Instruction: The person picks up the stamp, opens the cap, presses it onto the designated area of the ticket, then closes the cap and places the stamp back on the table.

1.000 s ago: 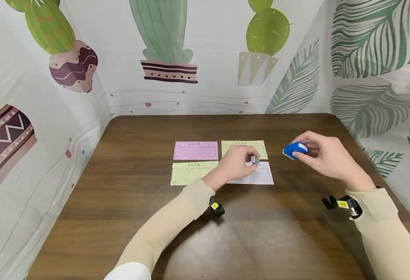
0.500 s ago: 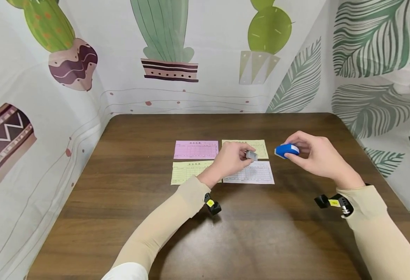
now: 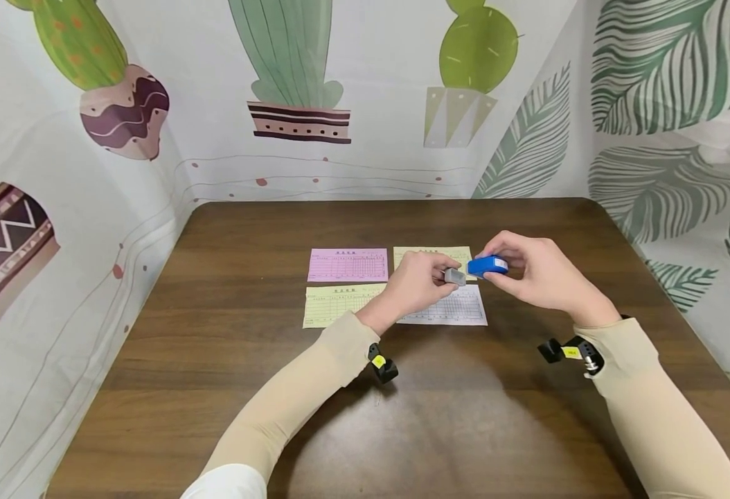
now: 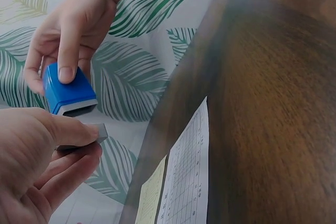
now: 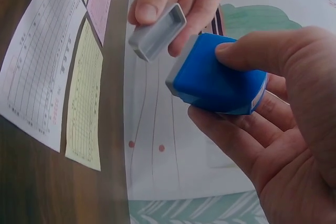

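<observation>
My right hand (image 3: 536, 274) grips a blue self-inking stamp (image 5: 218, 74) between thumb and fingers, its grey-rimmed end facing left. Opposite it, my left hand (image 3: 417, 283) pinches a small grey stamp cap (image 5: 158, 32), whose hollow side shows in the right wrist view. A narrow gap separates cap and stamp in both wrist views. Both are held above the printed slips: a white slip (image 3: 446, 313) and a yellow slip (image 3: 411, 255) lie beneath, partly covered by the left hand.
A pink slip (image 3: 348, 265) and another yellow slip (image 3: 336, 308) lie to the left on the brown wooden table (image 3: 228, 312). Behind and beside the table hangs a cloth (image 3: 390, 125) printed with cacti and leaves.
My right hand has moved left with the stamp, bringing it close to the cap. The left hand has turned the cap, staying over the slips.
</observation>
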The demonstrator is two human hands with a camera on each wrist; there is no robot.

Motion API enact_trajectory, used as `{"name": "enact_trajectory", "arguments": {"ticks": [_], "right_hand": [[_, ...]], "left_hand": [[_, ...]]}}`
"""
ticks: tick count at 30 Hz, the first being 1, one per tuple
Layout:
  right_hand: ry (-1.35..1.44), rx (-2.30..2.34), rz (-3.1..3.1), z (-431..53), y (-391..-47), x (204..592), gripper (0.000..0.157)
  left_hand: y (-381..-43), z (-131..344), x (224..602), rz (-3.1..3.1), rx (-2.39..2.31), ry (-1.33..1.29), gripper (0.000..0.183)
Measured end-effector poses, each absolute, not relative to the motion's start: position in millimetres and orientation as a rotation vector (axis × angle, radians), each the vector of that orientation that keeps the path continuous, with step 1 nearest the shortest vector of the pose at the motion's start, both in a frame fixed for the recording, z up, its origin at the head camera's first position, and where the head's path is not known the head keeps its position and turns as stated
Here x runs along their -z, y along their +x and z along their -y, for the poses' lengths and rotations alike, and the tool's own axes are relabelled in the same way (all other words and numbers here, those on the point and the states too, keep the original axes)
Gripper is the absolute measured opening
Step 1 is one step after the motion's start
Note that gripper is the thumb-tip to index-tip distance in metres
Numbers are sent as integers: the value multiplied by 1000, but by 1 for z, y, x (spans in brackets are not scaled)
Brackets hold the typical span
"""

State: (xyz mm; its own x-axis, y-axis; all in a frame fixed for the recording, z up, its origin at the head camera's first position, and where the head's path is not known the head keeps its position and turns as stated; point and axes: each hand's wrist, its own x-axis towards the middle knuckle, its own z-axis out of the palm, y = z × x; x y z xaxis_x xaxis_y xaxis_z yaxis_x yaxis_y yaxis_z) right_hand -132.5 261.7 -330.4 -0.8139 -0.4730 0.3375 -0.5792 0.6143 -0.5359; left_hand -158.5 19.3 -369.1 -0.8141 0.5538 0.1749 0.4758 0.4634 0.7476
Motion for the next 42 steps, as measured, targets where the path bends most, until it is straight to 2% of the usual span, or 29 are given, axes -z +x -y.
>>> {"name": "enact_trajectory", "arguments": {"ticks": [6, 18, 42], "right_hand": [[917, -988, 2674, -256, -138, 334, 41], [1027, -1035, 2632, -247, -138, 338, 38], [1020, -986, 2654, -241, -138, 339, 38]], "left_hand": [[-159, -20, 369, -2626, -1258, 925, 34], [-159, -19, 370, -2642, -1239, 943, 30], [-156, -16, 370, -2661, -1227, 932, 30]]}}
